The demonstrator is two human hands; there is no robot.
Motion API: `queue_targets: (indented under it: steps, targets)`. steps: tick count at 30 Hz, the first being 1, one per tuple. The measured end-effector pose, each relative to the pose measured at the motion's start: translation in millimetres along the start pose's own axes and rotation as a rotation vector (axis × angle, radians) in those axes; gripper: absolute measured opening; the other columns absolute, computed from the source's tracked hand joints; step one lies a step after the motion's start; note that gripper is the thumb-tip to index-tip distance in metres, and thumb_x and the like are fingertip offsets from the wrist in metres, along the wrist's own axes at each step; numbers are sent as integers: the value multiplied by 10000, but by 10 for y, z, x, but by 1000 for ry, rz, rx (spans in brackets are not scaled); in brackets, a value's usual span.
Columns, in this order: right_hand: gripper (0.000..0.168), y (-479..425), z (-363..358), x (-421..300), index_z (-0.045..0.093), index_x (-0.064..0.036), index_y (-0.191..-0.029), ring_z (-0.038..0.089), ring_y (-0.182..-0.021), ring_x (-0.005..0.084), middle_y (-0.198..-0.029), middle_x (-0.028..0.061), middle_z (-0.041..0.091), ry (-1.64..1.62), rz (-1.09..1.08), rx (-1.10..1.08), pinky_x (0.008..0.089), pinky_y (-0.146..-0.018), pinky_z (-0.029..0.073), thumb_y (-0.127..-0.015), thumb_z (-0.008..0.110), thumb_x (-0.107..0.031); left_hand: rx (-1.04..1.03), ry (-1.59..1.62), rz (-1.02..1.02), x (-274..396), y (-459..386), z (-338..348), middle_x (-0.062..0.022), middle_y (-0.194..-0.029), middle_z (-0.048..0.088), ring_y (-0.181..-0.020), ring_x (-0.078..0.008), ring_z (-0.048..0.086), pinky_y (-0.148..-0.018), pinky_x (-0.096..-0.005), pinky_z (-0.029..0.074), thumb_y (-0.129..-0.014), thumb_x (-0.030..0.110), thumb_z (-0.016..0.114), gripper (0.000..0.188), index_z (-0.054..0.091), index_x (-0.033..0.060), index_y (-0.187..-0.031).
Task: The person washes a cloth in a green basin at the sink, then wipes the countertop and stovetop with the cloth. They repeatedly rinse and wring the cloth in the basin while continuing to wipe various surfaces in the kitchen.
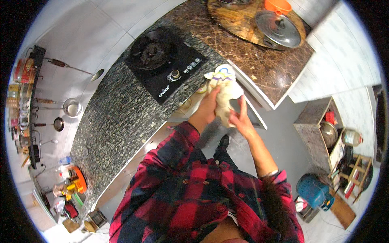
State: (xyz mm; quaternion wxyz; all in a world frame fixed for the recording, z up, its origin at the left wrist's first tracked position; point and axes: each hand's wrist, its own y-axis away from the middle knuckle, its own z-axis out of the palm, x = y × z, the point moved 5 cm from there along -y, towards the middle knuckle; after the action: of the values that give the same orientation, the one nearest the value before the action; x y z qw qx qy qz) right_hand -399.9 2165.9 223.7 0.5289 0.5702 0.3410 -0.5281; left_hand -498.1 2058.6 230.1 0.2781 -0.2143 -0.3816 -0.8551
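A white cloth [225, 88] with a coloured pattern is bunched between my two hands, just off the front edge of the granite counter. My left hand [210, 104] grips its left side, fingers pointing up along it. At the cloth's lower right is my right hand [240, 117], index finger extended and the other fingers bent at the cloth; whether they pinch it is unclear. Up and left of the cloth, a black gas stove [167, 65] with one burner and a knob is set on the speckled counter [121, 133]. An open cabinet door or drawer edge [255, 112] shows beside my right hand.
A lidded metal pan [278, 29] and an orange container [278, 6] stand on a round wooden board [237, 24] on the brown marble counter. Ladles [98, 74] hang on the left wall. A blue gas cylinder [314, 189] and a cabinet [313, 130] stand at right.
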Motion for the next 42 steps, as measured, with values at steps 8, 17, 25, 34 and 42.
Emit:
queue_targets:
  steps: [8,17,25,34,42]
  targets:
    - [388,-1516,192,-278,552,24,-1137,616,-897,243,-1014,133,621,-233,-76,267,340,-802,489,-803,604,-166,136,-962,576,765,214,-208,-151,-1287,503,-1223,-224,442,-1016,-329,343,-922,356,529,406,563,78,-1217]
    - [652,-2237,821,-64,505,-86,-1193,548,-981,332,-1216,124,462,1627,-152,207,421,-771,513,-701,704,-465,930,-464,464,429,1573,-2785,-24,-1116,582,-1005,-123,513,-907,-261,382,-863,144,628,342,558,47,-1183]
    - [576,-850,2313,325,520,-83,-1149,557,-962,326,-1223,166,404,1453,-210,-254,392,-751,522,-711,707,-406,906,-250,421,431,1846,-3109,-51,-1166,570,-1067,-126,513,-949,-272,375,-884,114,593,329,531,9,-1190]
    - [529,-728,3493,512,627,-7,-1040,574,-1026,309,-1107,177,559,580,-22,-720,358,-876,462,-637,725,-335,942,-115,616,874,2258,-3112,-47,-1090,611,-997,-115,548,-866,-268,414,-956,204,502,311,516,45,-1223]
    - [647,-1608,3301,-223,569,-88,-1220,323,-1246,354,-1455,81,319,1410,-472,-512,454,-1044,284,-699,635,-466,1009,-60,585,699,2582,-3196,-44,-1026,646,-862,-115,600,-741,-258,453,-958,251,495,284,547,77,-1175]
